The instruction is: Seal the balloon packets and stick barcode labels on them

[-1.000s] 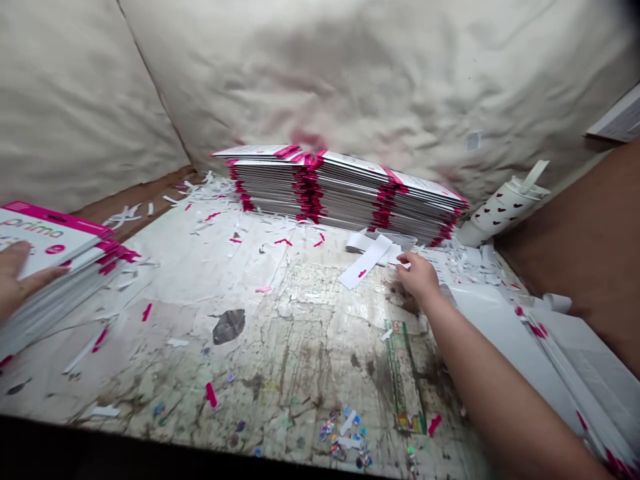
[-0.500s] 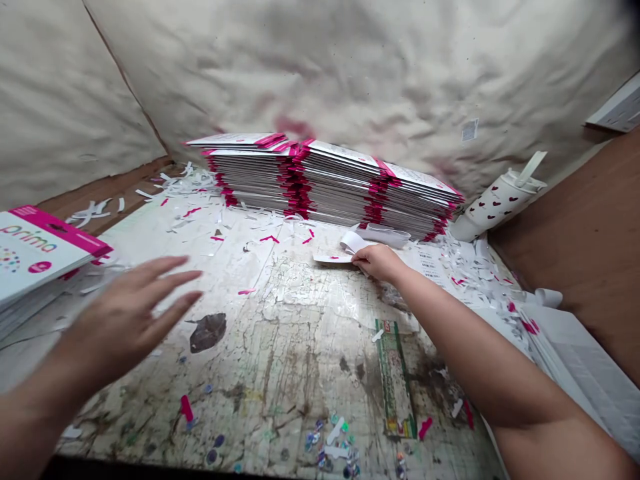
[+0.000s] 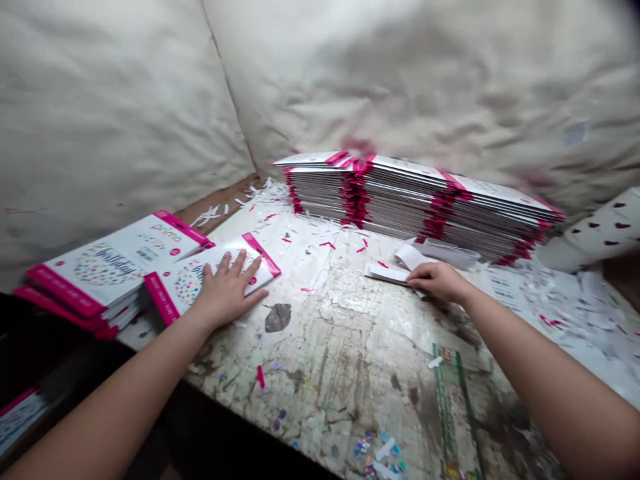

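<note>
My left hand (image 3: 227,288) lies with fingers spread on a flat white packet with pink ends (image 3: 187,281). Coloured dots and lettering cover the packet's face, partly under my palm. Beside it on the left is a pile of similar packets (image 3: 115,263) marked "prima" and "birthday". Farther right, my right hand (image 3: 437,281) has its thumb and fingers closed on the end of a narrow white paper strip (image 3: 387,273), held low over the table. Just behind that strip is a curled white paper band (image 3: 409,256).
Long stacks of pink-edged packets (image 3: 400,200) stand along the back of the worn table (image 3: 345,353). White and pink paper scraps (image 3: 590,307) litter it. A green-edged card (image 3: 455,407) lies at front right. A white tumbler with hearts (image 3: 595,230) leans back right.
The view has swung left. My left hand has come down from the air onto a packet, which now lies apart from the left pile. My right hand still grips the white strip.
</note>
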`<state>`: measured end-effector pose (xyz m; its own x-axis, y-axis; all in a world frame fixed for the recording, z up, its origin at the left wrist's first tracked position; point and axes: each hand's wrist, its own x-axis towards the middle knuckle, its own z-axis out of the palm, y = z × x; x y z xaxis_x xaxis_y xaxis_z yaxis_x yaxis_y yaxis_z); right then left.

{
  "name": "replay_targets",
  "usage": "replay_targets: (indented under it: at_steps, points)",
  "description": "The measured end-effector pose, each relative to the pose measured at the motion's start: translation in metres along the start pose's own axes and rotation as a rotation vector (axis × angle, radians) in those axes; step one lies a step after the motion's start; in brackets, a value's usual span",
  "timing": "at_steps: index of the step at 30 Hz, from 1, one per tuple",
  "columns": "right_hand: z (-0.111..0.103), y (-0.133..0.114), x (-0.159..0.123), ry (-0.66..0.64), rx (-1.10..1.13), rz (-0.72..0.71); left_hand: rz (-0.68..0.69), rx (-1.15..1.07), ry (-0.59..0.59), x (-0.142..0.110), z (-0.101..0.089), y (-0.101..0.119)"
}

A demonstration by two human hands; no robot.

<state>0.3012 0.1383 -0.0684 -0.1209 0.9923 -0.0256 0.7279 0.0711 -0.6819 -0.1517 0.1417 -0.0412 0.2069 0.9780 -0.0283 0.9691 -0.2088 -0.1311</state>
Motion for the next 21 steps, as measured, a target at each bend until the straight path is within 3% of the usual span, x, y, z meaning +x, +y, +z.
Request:
replay_targets:
  at_steps: [4,8,11,13,16,21]
  points:
    - [0.002,-0.004,-0.006,0.061,-0.085,-0.033,-0.063,-0.036,-0.110,-0.012,-0.009,-0.001]
    - [0.004,-0.019,-0.014,0.291,-0.319,-0.112,-0.093,-0.045,-0.168,-0.015,-0.001,-0.008]
    - [-0.003,-0.031,-0.016,0.394,-0.316,-0.159,-0.180,-0.029,-0.090,-0.009,0.008,-0.017]
    - [-0.011,-0.037,-0.014,0.412,-0.284,-0.153,-0.156,-0.075,0.043,-0.002,0.008,-0.012]
    - [-0.024,-0.046,-0.012,0.395,-0.226,-0.152,-0.033,-0.415,0.212,0.013,-0.007,0.024]
    - [-0.030,-0.072,-0.016,0.246,-0.074,-0.220,0.272,-1.315,0.052,0.038,-0.054,0.132]
